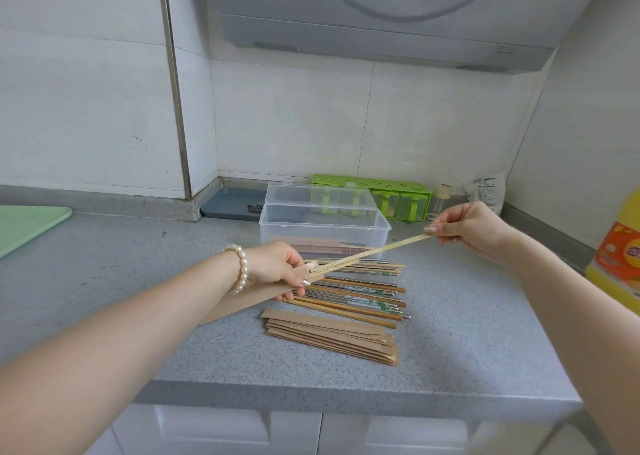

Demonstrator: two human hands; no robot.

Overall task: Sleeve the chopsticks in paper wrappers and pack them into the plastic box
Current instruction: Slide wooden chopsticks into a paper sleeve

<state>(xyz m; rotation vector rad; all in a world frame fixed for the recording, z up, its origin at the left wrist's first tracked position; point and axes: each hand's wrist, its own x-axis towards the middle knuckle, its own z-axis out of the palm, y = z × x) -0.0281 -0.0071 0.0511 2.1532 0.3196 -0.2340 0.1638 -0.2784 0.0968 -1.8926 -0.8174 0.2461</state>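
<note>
Above the grey desk (138, 264), the right hand (464, 228) pinched the far end of a pale bamboo chopstick pair (374, 252) while the left hand (277, 267) gripped a brown paper wrapper (239, 304) at its mouth. The pair slanted from upper right down to lower left, its tips just entering the wrapper. The clear plastic box (325, 228) stood open behind, nearer the left hand.

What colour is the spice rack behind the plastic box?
Bright green spice rack, seen in the head view behind the plastic box.
</note>
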